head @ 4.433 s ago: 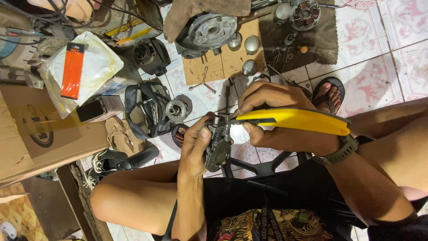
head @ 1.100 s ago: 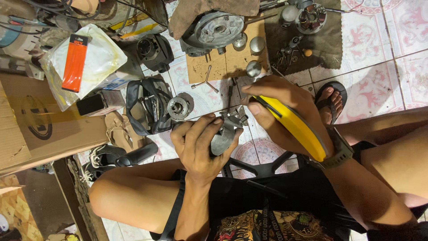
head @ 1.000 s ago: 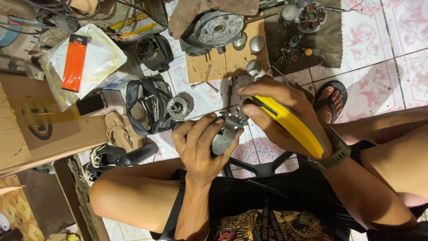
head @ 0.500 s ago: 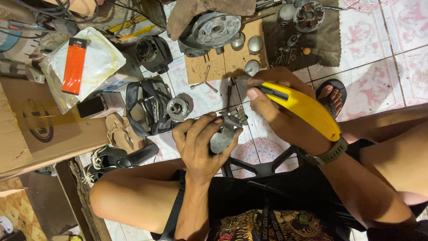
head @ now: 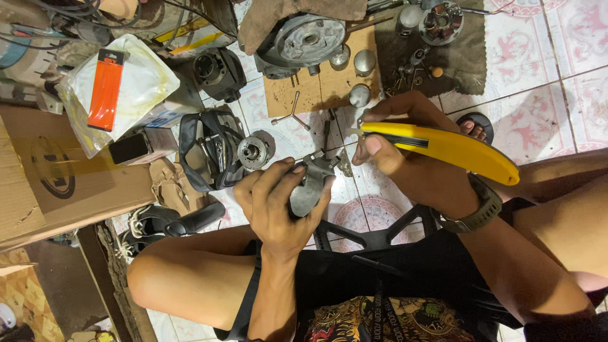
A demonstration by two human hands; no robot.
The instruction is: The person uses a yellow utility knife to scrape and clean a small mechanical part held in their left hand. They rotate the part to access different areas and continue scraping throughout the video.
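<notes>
Now | your left hand (head: 275, 202) grips the grey metal part (head: 307, 190) | your right hand (head: 405, 164) holds the yellow knife (head: 443, 147) | cut slowly, away from your fingers.

An informal home repair workshop on a tiled floor (head: 570, 76): a engine casing (head: 304, 41), loose metal parts and cardboard boxes (head: 57, 177) crowd around it.

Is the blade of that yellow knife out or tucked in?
Out: a short metal tip shows beyond the yellow knife in the right hand.
</notes>
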